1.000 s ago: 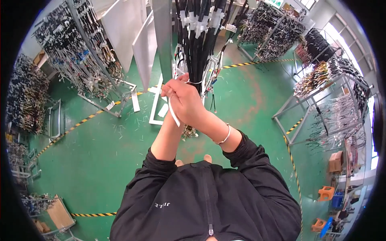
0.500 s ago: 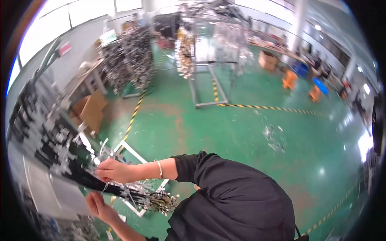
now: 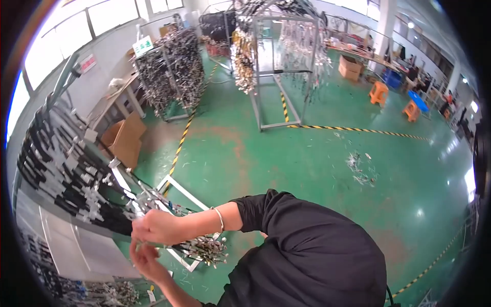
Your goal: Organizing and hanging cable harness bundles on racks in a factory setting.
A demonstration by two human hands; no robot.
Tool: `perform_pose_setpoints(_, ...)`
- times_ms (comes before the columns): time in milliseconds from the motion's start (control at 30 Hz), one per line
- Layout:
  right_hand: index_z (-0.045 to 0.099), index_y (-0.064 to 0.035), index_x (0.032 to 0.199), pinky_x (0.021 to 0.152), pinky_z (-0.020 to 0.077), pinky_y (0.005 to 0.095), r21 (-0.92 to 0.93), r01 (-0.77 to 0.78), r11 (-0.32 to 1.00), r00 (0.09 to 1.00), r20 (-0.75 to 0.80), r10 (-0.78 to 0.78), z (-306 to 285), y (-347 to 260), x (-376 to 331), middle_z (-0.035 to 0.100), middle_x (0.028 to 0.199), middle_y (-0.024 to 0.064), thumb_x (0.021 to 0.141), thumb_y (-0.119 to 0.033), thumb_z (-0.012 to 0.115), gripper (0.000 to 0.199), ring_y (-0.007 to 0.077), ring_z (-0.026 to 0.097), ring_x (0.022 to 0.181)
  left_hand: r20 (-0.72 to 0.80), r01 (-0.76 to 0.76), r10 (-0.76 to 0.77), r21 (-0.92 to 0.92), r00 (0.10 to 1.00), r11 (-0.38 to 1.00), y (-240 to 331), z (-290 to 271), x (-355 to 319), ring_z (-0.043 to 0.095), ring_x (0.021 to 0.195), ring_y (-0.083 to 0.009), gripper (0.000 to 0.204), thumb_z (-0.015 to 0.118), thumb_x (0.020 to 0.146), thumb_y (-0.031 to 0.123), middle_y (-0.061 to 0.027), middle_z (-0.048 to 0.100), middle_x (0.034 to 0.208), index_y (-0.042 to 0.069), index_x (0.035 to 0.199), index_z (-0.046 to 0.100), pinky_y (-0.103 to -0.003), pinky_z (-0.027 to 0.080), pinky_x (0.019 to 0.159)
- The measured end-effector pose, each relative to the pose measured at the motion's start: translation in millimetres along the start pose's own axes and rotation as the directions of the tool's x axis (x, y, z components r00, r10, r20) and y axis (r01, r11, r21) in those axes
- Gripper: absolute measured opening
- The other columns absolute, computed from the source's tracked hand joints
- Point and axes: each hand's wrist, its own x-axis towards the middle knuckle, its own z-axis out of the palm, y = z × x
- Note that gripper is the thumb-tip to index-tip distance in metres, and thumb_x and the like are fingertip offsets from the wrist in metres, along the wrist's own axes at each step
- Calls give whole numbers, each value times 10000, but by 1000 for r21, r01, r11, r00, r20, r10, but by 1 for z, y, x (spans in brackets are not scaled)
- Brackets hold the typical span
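A thick bundle of black cables (image 3: 115, 221) runs from the rack at left toward a cluster of cable ends with small connectors (image 3: 207, 249). My right hand (image 3: 159, 226), with a bracelet on its wrist, lies over the bundle with its fingers closed and pinched together. Just below it, my left hand (image 3: 147, 260) has its fingers curled, close to the right fingertips. Whatever thin thing may be between the fingers is too small to make out. The right hand and forearm hide part of the bundle.
A rack hung with cables (image 3: 66, 174) stands at left, above white panels (image 3: 76, 245). A white floor frame (image 3: 186, 192) lies beyond my hands. Farther off are a cardboard box (image 3: 125, 140), cable-laden racks (image 3: 171, 77), orange stools (image 3: 378, 93) and scraps (image 3: 360, 169) on the green floor.
My hands have come closer together at the bundle, the left moving up and right toward the right. A thin pale strand seen earlier around the cables is now hidden. The view has shifted slightly.
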Motion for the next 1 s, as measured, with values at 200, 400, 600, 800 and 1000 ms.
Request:
perform_pose_setpoints(200, 631, -46, 954, 755, 519, 333, 78, 427, 901, 900, 58, -432, 28, 23, 9, 651, 826, 78, 904, -144, 609, 112, 245, 645, 799, -176, -159, 143, -83, 974, 984, -22, -4, -4, 607, 784, -126, 165, 575, 947, 80, -67, 651, 850, -54, 1040, 601, -253, 481, 701)
perform_pose_setpoints(400, 705, -73, 1065, 649, 496, 216, -155, 298, 942, 946, -81, -313, 23, 52, -16, 583, 1222, 100, 799, 79, 597, 325, 128, 608, 1026, -258, -42, -17, -222, 966, 974, -1, 11, -12, 668, 703, -160, 124, 598, 892, -43, -113, 690, 829, -61, 991, 670, -244, 522, 627)
perform_pose_setpoints(600, 694, 35, 960, 607, 538, 281, -113, 270, 956, 962, -9, -272, 32, 52, -17, 592, 1117, 135, 809, 61, 682, 153, 178, 666, 701, -258, -109, 52, -212, 965, 971, 1, 10, -14, 634, 738, -112, 186, 612, 848, -108, -62, 672, 826, -41, 990, 710, -219, 495, 652)
perform_pose_setpoints(800, 633, 34, 960, 681, 548, 287, -71, 229, 971, 973, -12, -230, 37, 55, -20, 631, 1024, 131, 845, 78, 627, 123, 183, 657, 852, -240, -54, -27, -322, 970, 945, 17, 9, -22, 667, 731, -133, 151, 638, 866, -69, -114, 703, 867, -49, 1008, 686, -230, 549, 634)
perform_pose_setpoints(1000, 574, -13, 963, 591, 410, 191, 101, -34, 994, 999, -9, 35, 37, 31, -22, 642, 1000, 60, 943, 1, 529, 51, 65, 537, 701, -242, 22, -222, -626, 944, 779, 9, 1, -35, 695, 895, -215, 212, 576, 958, 92, -183, 671, 1112, -73, 1067, 652, -300, 580, 743)
